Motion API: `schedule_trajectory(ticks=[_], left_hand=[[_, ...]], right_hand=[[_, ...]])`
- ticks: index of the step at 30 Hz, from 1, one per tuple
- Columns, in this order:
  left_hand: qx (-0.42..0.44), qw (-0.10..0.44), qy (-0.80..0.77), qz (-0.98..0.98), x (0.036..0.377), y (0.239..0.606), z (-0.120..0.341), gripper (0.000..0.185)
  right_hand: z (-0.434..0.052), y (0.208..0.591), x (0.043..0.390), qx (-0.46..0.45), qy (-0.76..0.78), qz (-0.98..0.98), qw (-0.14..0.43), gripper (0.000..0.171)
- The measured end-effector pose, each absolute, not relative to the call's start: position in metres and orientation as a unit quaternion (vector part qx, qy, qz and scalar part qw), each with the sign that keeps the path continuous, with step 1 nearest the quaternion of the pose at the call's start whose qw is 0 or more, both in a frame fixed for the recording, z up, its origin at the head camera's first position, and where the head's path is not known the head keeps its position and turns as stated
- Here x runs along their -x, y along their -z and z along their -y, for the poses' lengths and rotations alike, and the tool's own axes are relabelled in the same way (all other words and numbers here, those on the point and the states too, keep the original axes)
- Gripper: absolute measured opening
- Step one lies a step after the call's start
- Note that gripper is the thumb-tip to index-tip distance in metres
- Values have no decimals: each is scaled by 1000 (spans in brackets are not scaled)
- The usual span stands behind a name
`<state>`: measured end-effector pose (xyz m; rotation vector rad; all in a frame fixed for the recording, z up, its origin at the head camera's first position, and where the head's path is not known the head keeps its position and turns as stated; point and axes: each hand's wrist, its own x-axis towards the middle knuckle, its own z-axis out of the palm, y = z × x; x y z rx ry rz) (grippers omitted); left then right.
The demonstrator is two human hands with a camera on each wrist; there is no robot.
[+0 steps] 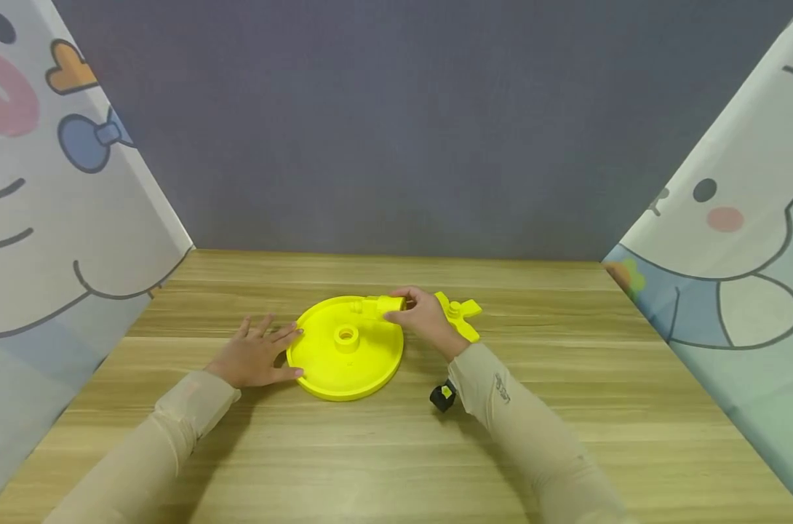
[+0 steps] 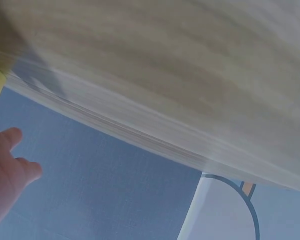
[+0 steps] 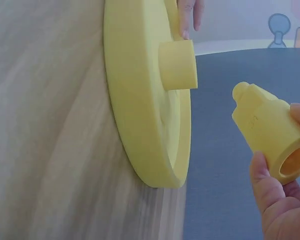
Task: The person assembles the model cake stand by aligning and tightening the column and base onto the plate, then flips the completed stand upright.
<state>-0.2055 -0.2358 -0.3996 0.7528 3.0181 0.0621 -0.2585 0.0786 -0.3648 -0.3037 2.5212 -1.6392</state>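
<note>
A round yellow dish (image 1: 324, 372) with a raised rim and a short hollow hub (image 1: 346, 338) at its centre lies on the wooden table. At its left edge rests my left hand (image 1: 255, 356), fingers spread, thumb and fingertips touching the rim. My right hand (image 1: 428, 320) pinches a tapered yellow hollow piece (image 3: 270, 125) between thumb and fingers. This piece has a rounded knob at its narrow end and a round opening at the wide end. In the right wrist view it is held apart from the hub, above the dish.
A yellow piece with several flat arms (image 1: 460, 311) lies just right of my right hand, partly hidden by it. Nearer me, a small black object with a yellow spot (image 1: 443, 396) lies beside the right sleeve. A dark grey panel (image 1: 396, 131) stands behind the table (image 1: 344, 466).
</note>
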Motion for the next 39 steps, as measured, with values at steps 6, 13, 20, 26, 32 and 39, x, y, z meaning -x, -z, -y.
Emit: schedule_trajectory(ticks=[6,13,20,26,32,39], left_hand=[[-247,17,-23,-969,205,397,233,82],[-245,27,-25,-969,206,394,232,82],[-251,19,-23,-967,205,395,233,82],[-254,15,-29,-967,203,395,233,81],[-255,13,-24,-966,203,392,230,81],[-252,17,-23,-967,202,394,232,82]], right_hand=[[-73,359,262,113,510,-851,50,40],[-66,352,263,123,502,-855,43,44],[-60,346,262,155,465,-870,45,44],[-58,342,262,173,438,-880,55,44],[-59,341,261,195,425,-882,55,42],[-57,344,261,202,419,-882,68,44]])
